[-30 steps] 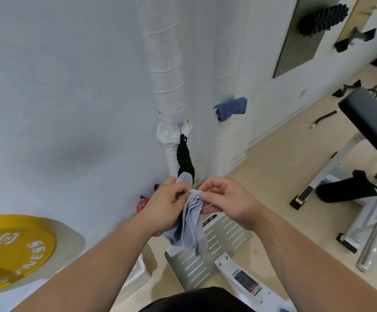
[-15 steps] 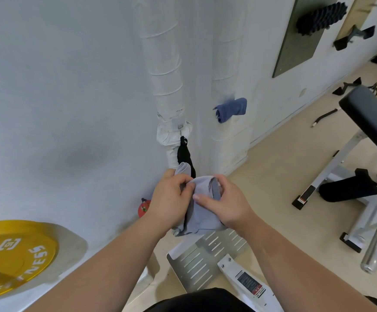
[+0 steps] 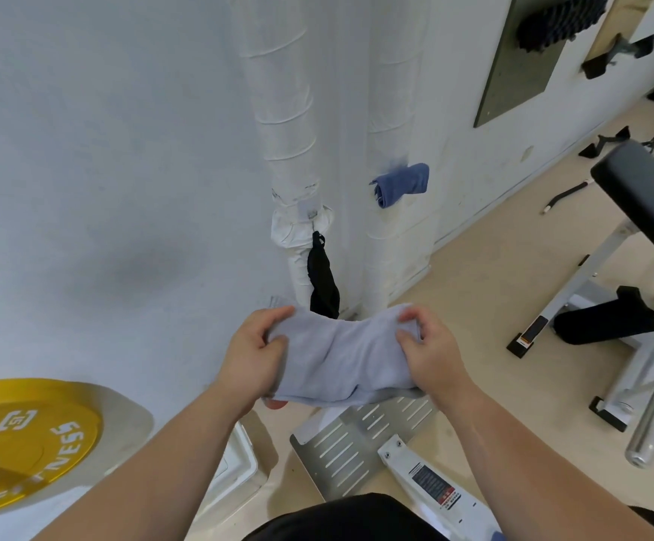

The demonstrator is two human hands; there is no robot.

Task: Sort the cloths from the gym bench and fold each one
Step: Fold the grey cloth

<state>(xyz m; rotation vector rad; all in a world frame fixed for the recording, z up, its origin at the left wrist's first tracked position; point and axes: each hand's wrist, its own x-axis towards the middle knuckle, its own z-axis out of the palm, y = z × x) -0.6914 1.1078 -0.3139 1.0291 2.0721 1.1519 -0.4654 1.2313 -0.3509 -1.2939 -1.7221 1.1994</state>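
So most of the view is just the white wall (image 3: 102, 169), with beige floor (image 3: 493, 275) running off to the right. Two fat pipes wrapped in white (image 3: 278, 91) go down the wall in the middle. Off to the right is a black pad on a white frame (image 3: 645, 197), with a shiny steel bar end (image 3: 653, 419) sticking out below it. Bottom left is a yellow weight plate (image 3: 24, 435) on its bar. Down by the person's body there's a slotted metal plate (image 3: 356, 443) on the floor.

The main thing is the light grey cloth (image 3: 344, 357). It's up in the air, pulled out sideways between both hands, in front of the foot of the pipes and above that slotted plate. It sags a little in the middle.

The left grip (image 3: 251, 357) is curled round the cloth's left edge, thumb on top, and a fingertip peeks out underneath. The right grip (image 3: 430, 353) is closed on the right edge, with thumb and fingers pinching the upper corner.

Smaller stuff: a folded blue cloth (image 3: 401, 183) sits against the right pipe, and a black cloth (image 3: 323, 283) hangs from the left pipe's joint, just behind the grey one.
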